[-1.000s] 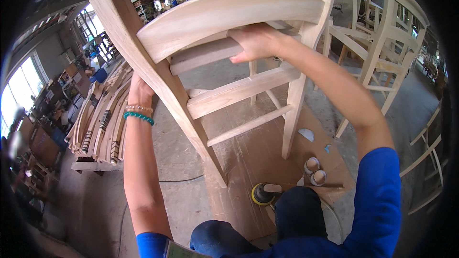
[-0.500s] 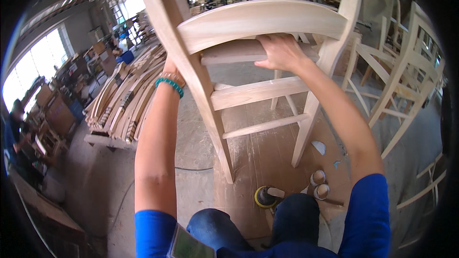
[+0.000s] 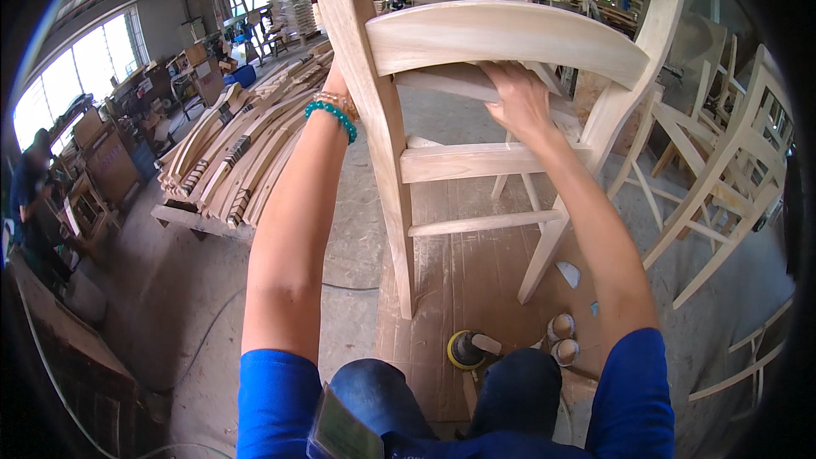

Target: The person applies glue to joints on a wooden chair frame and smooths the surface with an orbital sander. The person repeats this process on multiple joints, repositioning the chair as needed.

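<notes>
An unpainted wooden chair frame [image 3: 406,195] stands upright in front of me, with a curved top slat [image 3: 506,38] and lower rungs. My left hand [image 3: 337,81] reaches behind its left post; its fingers are hidden, and beaded bracelets circle the wrist. Below the curved slat, my right hand [image 3: 520,102] reaches into the gap with fingers stretched forward and thumb apart. Its fingertips pass behind the slat's lower edge, so what they touch is hidden. On the cardboard by my knees lies a round sander [image 3: 466,348] with a yellow rim.
Two small round containers [image 3: 561,327] sit on the cardboard sheet [image 3: 438,289] near my right knee. Curved wooden parts [image 3: 234,153] are piled on a low pallet at left. More chair frames [image 3: 722,157] stand at right. A person [image 3: 38,195] works at far left; a cable crosses the floor.
The chair's upper part and both my hands have shifted to the right in the picture, while its front feet stay nearly in place. My right hand keeps its place under the slat.
</notes>
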### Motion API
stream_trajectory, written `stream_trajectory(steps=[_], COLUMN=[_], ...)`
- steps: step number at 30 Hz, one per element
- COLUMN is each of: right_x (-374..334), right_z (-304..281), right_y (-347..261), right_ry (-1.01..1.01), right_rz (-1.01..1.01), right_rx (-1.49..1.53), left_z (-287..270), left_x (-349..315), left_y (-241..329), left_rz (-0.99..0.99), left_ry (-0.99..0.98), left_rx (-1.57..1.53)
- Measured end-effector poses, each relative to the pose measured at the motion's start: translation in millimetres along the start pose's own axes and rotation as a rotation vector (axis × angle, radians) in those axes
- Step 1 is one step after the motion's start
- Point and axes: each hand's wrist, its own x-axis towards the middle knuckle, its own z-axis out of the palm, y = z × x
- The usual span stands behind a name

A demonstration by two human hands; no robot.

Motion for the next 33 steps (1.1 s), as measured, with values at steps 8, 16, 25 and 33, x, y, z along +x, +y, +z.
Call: stream_trajectory(steps=[8, 16, 25, 33], right_x=[65, -98, -112, -208], right_z=[12, -63, -22, -60], right_y=[16, 11, 19, 16], right_ry=[0.118, 0.021, 0.091, -0.088], right_rz=[0.122, 0.028, -0.195, 0.071], right_rx=[0.069, 0.357, 0.167, 0.253], left_z=[-69, -269, -352, -367], left_x=[4, -136, -332, -464], left_y=[-32, 10, 15, -44], left_rz=[-0.149, -0.131, -0.078, 0.045], left_ry=[0.226, 0.274, 0.276, 0.965], left_rx=[-0.296, -0.550, -0.684, -0.435])
